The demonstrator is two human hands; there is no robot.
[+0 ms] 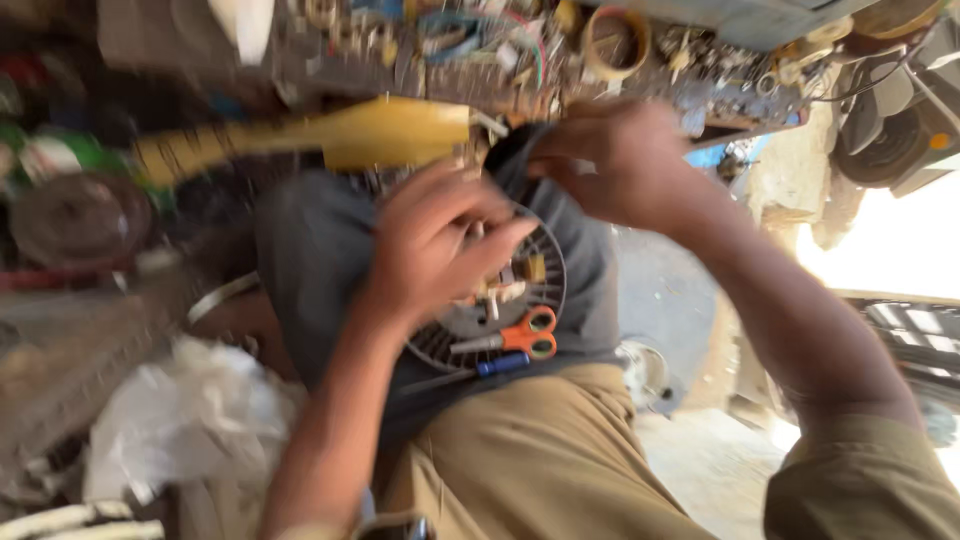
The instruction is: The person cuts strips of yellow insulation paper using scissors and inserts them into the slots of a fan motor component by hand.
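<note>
A round grey slotted fan housing [480, 320] rests on dark cloth [320, 250] over my lap. My left hand [435, 245] sits on top of the housing with fingers curled; whether it grips something there is hidden by blur. My right hand [625, 160] pinches the edge of the dark cloth just above the housing. Orange-handled scissors [520, 335] and a blue-handled tool [500, 365] lie on the housing's lower rim. A yellow tapered tool body [370, 135] lies just beyond my left hand.
A cluttered workbench [520, 50] with rings, wires and small metal parts runs across the top. White crumpled plastic [190, 420] lies at lower left. A dark round disc [80, 220] sits at far left. Bright sunlit floor [880, 250] shows at right.
</note>
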